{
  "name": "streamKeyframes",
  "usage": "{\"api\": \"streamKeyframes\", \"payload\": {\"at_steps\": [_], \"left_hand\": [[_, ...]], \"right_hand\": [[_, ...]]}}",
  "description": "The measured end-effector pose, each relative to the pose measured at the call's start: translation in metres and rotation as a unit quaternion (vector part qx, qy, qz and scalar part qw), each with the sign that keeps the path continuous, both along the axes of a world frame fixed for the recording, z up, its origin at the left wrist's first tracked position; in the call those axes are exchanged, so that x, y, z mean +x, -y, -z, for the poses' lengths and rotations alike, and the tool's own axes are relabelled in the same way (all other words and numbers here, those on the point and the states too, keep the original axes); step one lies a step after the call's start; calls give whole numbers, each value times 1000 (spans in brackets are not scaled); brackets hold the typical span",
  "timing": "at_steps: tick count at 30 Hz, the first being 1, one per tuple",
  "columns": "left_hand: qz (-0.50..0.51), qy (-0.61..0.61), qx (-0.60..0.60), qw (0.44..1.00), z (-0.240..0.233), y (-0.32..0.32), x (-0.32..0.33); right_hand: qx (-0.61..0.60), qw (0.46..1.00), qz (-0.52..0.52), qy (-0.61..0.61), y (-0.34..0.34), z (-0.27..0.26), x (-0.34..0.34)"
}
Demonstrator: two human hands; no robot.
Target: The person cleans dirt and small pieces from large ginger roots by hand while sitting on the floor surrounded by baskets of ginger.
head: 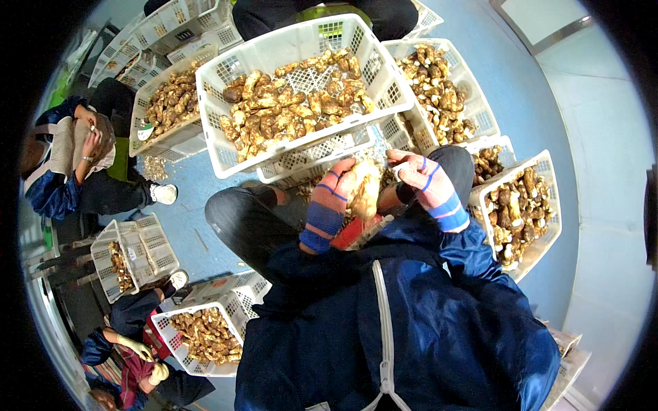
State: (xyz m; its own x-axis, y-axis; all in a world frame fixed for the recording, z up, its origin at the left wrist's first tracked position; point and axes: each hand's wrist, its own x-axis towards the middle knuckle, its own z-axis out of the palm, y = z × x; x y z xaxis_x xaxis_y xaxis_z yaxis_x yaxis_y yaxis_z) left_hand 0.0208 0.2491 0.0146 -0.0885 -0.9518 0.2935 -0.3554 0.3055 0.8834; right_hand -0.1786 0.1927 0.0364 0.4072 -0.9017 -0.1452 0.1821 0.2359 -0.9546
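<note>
My left hand (334,198), in a striped pink and blue fingerless-looking glove, is closed around a large pale brown mushroom (366,190), partly blurred, above my lap. To its right my right hand (424,174), gloved alike, pinches a small whitish piece (401,167) between thumb and fingers; whether this is a blade or a scrap I cannot tell. A gap parts this hand from the mushroom. Beyond both hands a big white plastic crate (226,154) holds many brown and cream mushrooms (277,110). A red object (354,231) lies below the mushroom, between my legs.
Mushroom-filled crates stand at right (555,205), upper right (488,110) and upper left (134,133). More crates (169,329) are at lower left. One co-worker (67,154) sits at left, another (128,359) at lower left, and a third person's dark-clad legs (390,20) show beyond the big crate.
</note>
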Motion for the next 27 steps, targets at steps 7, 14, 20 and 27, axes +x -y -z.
{"api": "streamKeyframes", "payload": {"at_steps": [7,14,20,27], "left_hand": [[-134,-174,175,960,22,7,-24],[-92,-166,144,971,47,4,-20],[-46,-9,88,995,76,4,-10],[-38,-174,212,961,59,18,15]], "right_hand": [[47,998,-46,3,-34,13,16],[17,999,-38,-29,-40,15,23],[57,997,-57,-1,-36,4,15],[168,974,-81,126,-14,3,-29]]}}
